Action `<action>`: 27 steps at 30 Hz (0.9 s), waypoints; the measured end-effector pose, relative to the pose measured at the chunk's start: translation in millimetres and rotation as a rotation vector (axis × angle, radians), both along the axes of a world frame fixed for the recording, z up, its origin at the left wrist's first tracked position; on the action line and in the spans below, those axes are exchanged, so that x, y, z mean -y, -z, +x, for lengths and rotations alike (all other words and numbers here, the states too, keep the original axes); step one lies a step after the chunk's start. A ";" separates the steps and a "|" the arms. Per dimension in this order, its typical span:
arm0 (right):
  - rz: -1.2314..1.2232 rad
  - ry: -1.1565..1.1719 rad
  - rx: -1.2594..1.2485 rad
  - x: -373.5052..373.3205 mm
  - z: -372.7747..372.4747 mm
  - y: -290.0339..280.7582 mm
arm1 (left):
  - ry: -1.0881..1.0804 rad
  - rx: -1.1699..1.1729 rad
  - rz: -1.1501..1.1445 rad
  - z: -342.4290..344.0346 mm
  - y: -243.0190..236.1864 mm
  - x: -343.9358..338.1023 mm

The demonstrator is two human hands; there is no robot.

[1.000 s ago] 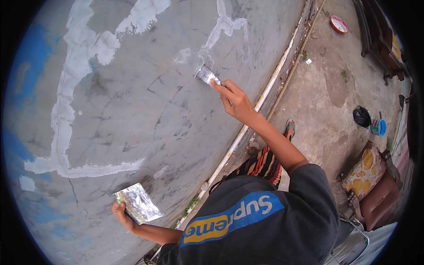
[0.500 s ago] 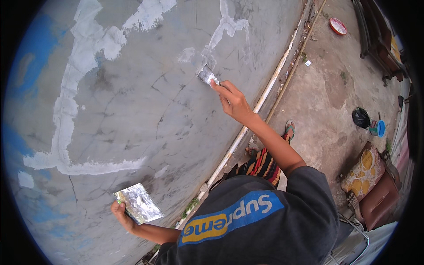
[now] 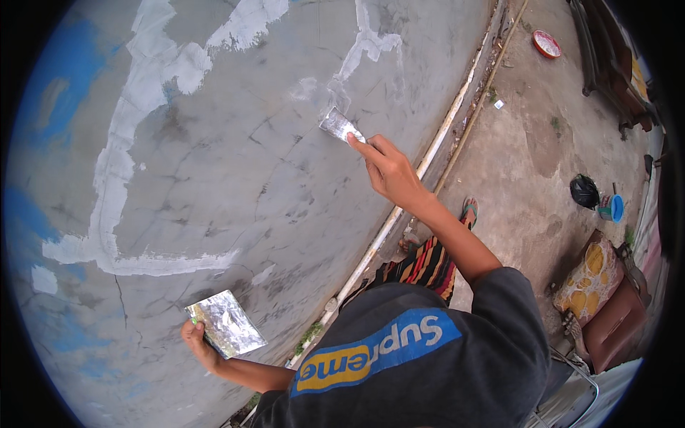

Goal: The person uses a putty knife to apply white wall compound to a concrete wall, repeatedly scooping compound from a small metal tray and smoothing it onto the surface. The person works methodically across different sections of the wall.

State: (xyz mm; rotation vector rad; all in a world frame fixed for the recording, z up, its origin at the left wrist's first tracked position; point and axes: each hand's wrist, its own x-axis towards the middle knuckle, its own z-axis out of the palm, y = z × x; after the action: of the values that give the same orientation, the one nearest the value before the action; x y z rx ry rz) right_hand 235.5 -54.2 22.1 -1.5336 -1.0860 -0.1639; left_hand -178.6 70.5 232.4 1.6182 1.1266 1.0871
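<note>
My right hand [image 3: 394, 173] is closed around a putty knife [image 3: 338, 124]. Its broad, smeared metal blade lies at the grey wall [image 3: 214, 185], just below a pale streak of filler [image 3: 367, 41]; whether the edge presses on the surface I cannot tell. Lower and to the left, my left hand [image 3: 202, 349] grips the corner of a flat, shiny rectangular plate [image 3: 230, 327] with whitish smears on it. The thumb rests on top of this plate, while the other fingers are mostly hidden beneath. Wide white filler bands [image 3: 118, 171] run over the cracked wall.
A pale pipe [image 3: 446, 132] runs along the wall's foot. Across the concrete floor [image 3: 514, 171] are a red basin [image 3: 546, 44], a black bag [image 3: 584, 190], a blue bucket [image 3: 615, 207] and a brown chair [image 3: 612, 321] with a patterned cushion [image 3: 589, 279]. Dark wooden furniture [image 3: 606, 64] stands farther back.
My right hand and the putty knife have shifted slightly right and down, away from the filler streak. The plate in my left hand has turned a little. The view has shifted slightly.
</note>
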 end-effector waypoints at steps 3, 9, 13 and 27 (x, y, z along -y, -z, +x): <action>0.032 -0.054 -0.082 8.2 -1.1 13.1 | -0.055 0.001 0.049 -2.7 3.5 -1.1; 0.273 0.046 -0.511 -25.0 -39.8 -17.6 | 0.031 -0.058 0.001 -0.5 -4.3 -5.2; 0.282 -0.008 -0.582 -47.3 -60.4 -30.2 | -0.030 -0.051 0.007 -3.7 -3.3 1.3; 0.194 -0.149 -1.048 5.0 -49.4 -66.6 | 0.060 -0.019 -0.028 -15.6 6.5 -16.4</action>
State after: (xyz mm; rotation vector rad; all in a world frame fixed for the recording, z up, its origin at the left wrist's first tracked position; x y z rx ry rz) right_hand 186.1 -59.1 88.7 -1.0997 -0.3157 0.5712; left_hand -194.2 86.9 225.9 1.6331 1.0939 1.0147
